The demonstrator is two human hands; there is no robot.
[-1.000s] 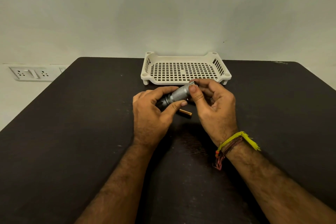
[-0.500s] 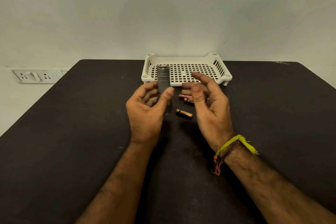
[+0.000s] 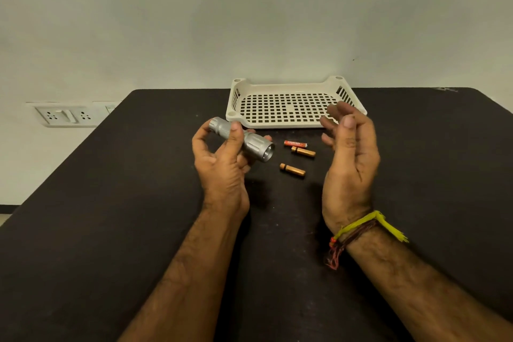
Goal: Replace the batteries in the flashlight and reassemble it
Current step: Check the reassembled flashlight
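Observation:
My left hand point(image 3: 222, 166) grips a silver metal flashlight point(image 3: 256, 146) above the table, held nearly level with its wide lens end pointing right. My right hand point(image 3: 349, 155) hovers to the right, fingers apart, holding nothing. Between the hands, three small batteries lie on the table: a red one point(image 3: 295, 143), a copper one point(image 3: 303, 152) just below it, and another copper one point(image 3: 292, 169) nearer to me.
A white perforated plastic tray point(image 3: 277, 90) stands at the back of the black table point(image 3: 111, 230), against the wall. A wall socket panel point(image 3: 66, 116) is at the left beyond the table edge. My right wrist wears yellow and brown threads point(image 3: 358, 230).
My right hand has let go of the flashlight and drawn off to the right. My left hand swung the flashlight upright, then tipped it level with the lens end to the right.

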